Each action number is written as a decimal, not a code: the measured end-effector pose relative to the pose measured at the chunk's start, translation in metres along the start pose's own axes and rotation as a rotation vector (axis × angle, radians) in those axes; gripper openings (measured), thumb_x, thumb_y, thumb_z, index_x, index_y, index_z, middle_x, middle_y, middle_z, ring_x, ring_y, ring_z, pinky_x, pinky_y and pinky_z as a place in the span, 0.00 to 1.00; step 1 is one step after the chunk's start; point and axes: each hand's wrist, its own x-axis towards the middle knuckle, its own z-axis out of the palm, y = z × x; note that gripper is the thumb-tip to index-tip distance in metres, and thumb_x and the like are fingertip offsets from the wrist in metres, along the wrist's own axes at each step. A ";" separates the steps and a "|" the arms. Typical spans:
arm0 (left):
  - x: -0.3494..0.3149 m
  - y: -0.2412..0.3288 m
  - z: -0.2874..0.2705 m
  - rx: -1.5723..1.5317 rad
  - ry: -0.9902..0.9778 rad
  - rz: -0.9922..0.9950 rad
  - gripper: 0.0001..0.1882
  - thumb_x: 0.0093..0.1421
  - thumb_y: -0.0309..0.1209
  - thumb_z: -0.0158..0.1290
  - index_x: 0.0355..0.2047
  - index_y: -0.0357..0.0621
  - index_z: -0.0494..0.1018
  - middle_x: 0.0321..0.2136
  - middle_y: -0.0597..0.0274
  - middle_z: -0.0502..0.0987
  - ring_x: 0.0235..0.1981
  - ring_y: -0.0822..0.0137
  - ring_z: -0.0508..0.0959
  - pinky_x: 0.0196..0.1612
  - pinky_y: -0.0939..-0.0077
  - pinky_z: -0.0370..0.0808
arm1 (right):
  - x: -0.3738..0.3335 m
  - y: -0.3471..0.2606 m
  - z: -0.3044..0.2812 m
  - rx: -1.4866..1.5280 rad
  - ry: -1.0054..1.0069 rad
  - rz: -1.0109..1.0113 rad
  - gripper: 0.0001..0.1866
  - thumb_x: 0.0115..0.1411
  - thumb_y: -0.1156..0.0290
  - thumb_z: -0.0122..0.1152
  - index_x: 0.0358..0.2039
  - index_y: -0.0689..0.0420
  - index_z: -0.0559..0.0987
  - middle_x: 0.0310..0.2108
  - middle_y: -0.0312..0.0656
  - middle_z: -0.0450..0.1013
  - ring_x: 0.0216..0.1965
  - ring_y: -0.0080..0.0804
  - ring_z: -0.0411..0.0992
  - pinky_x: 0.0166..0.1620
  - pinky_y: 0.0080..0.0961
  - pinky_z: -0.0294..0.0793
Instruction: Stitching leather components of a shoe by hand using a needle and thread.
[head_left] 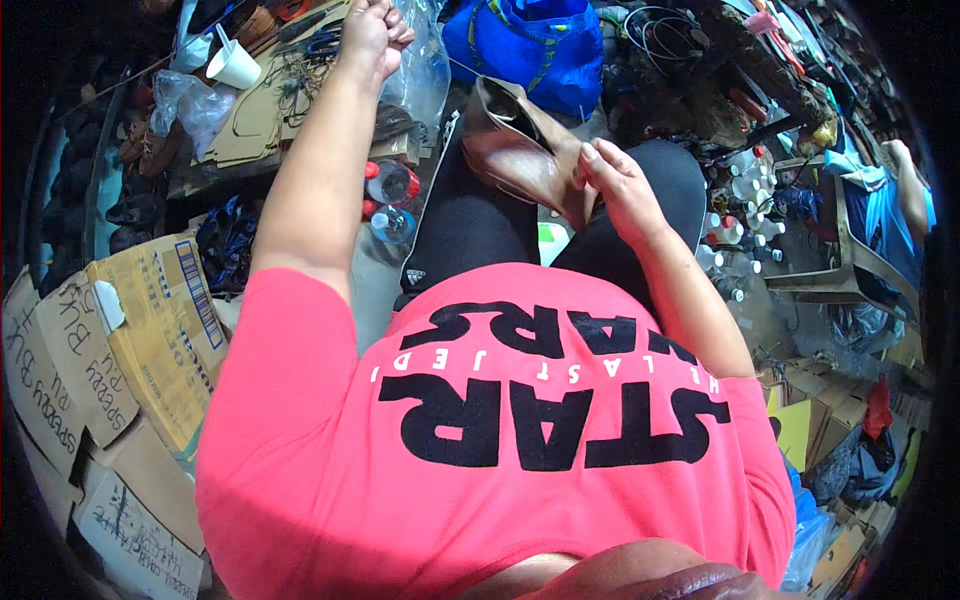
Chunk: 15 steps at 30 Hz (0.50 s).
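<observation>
Across my thighs lies a brown leather piece [515, 160], folded and hollow with a dark inside, shaped like a shoe upper. My right hand [622, 190] pinches its right edge between thumb and fingers. Up at the left, away from the leather, my left hand [372, 40] is raised on an outstretched arm with its fingers curled closed. Whatever it holds is too small to make out. A thin dark line runs from the leather's top toward the upper left; I cannot tell whether it reaches that hand.
A blue bag [530, 55] stands beyond my knees. At left are a cluttered board [255, 125] with a white cup [234, 66] and cardboard boxes [150, 330]. Plastic bottles [392, 185] stand by my left leg, several more at right near a chair [850, 265] and another person's arm [908, 190].
</observation>
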 end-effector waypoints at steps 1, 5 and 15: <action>-0.012 0.003 0.008 -0.026 -0.053 -0.003 0.08 0.66 0.33 0.46 0.28 0.56 0.66 0.15 0.69 0.65 0.15 0.70 0.66 0.19 0.73 0.65 | -0.004 -0.004 -0.002 -0.039 0.013 0.013 0.17 0.68 0.57 0.48 0.28 0.57 0.71 0.25 0.33 0.67 0.30 0.20 0.63 0.38 0.19 0.62; -0.079 0.053 0.052 0.079 -0.417 0.124 0.06 0.65 0.31 0.49 0.30 0.48 0.72 0.34 0.62 0.78 0.37 0.62 0.80 0.39 0.68 0.77 | -0.020 -0.035 -0.008 0.054 -0.042 -0.094 0.17 0.67 0.58 0.50 0.31 0.59 0.75 0.31 0.36 0.72 0.38 0.23 0.68 0.47 0.22 0.64; -0.143 0.021 0.162 0.390 -1.000 0.502 0.08 0.60 0.28 0.52 0.39 0.39 0.75 0.38 0.60 0.74 0.44 0.65 0.73 0.45 0.71 0.71 | -0.035 -0.096 0.001 0.098 -0.219 -0.313 0.14 0.68 0.67 0.46 0.31 0.63 0.76 0.38 0.43 0.71 0.40 0.26 0.69 0.45 0.23 0.66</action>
